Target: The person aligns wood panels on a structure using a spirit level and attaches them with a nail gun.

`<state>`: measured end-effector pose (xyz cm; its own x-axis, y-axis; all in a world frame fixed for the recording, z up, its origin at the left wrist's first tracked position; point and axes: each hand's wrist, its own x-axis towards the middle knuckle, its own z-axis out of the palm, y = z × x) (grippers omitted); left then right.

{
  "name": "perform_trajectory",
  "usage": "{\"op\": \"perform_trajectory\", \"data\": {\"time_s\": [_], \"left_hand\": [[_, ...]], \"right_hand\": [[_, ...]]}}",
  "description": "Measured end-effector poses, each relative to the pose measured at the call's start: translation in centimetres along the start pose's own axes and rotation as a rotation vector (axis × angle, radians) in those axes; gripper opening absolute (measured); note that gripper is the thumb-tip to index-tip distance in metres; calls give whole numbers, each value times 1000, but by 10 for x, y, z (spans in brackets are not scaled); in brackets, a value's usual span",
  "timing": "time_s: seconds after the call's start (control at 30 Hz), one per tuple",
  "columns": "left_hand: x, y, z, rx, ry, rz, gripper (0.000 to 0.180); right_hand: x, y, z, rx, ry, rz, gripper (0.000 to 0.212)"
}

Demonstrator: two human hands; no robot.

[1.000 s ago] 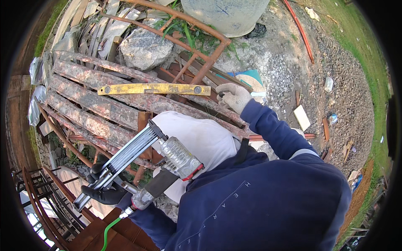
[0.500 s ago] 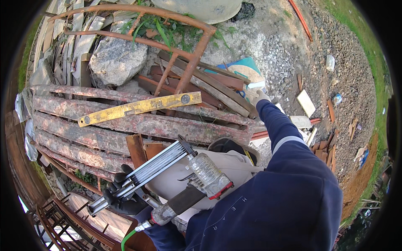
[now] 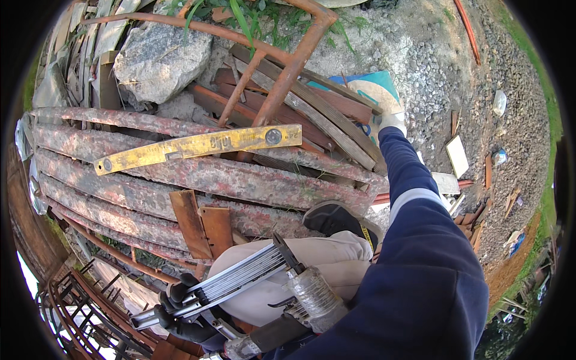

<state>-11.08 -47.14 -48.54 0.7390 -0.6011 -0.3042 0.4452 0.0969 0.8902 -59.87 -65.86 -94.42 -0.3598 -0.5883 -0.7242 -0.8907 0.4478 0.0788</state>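
My left hand, in a black glove, grips a pneumatic nail gun by its long silver magazine. The tool lies tilted across my lap, its black nose toward my knee. My right arm stretches far forward, and its pale-gloved right hand is over a blue and white sheet or bag beside the stacked wooden boards. Its fingers blend into the pale ground, so their grip is unclear. A small blue loop lies just left of that hand. A yellow spirit level rests across the weathered slats.
Weathered red-grey slats span the left, with two short brown wood pieces on them. A rusty pipe frame rises beyond, near a large rock. Wood scraps lie on gravel at right. My black shoe is beside the slats.
The view has shifted, so the slats and boards sit differently. The nail gun sits lower in the picture, still in my left hand. My right arm remains stretched toward the boards.
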Motion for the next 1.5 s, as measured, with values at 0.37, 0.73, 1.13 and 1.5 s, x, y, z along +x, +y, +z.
{"op": "perform_trajectory", "data": {"time_s": [0.37,0.73,1.13,1.5], "left_hand": [[1,-10,23,-2,14,-11,40],[1,-14,7,293,131,199,40],[8,-15,23,-69,49,22,31],[25,-30,28,-347,-32,-96,21]], "right_hand": [[-6,2,-3,-84,117,-69,25],[-6,27,11,188,131,-21,37],[-15,67,-12,314,295,-98,50],[-174,-27,-138,1875,-95,-248,44]]}}
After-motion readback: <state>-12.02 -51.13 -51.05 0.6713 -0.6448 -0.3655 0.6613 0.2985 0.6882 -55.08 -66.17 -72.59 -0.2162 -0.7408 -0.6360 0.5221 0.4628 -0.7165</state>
